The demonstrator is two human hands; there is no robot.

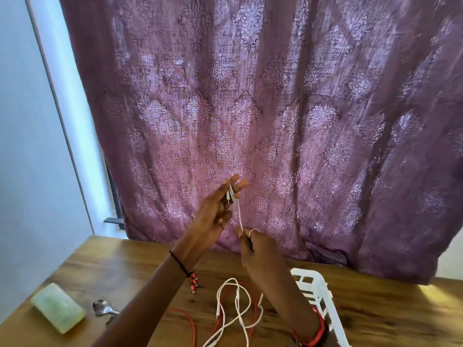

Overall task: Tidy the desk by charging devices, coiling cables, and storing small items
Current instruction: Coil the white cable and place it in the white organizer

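White thin cable (pixel 231 192) is wound round the two raised fingers of the left hand (pixel 215 214), whose other fingers are loosely curled. From there it is drawn taut down to the right hand (pixel 255 249) and pinched between its thumb and curled fingers. Its slack is looped on the brown wooden desk (pixel 140 261), across a red cable (pixel 191 324), beside a white slotted plastic basket (pixel 316 288)

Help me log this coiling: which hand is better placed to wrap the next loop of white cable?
Right. The right hand pinches the white cable just below the left hand, whose fingers hold the wound loops like a spool.
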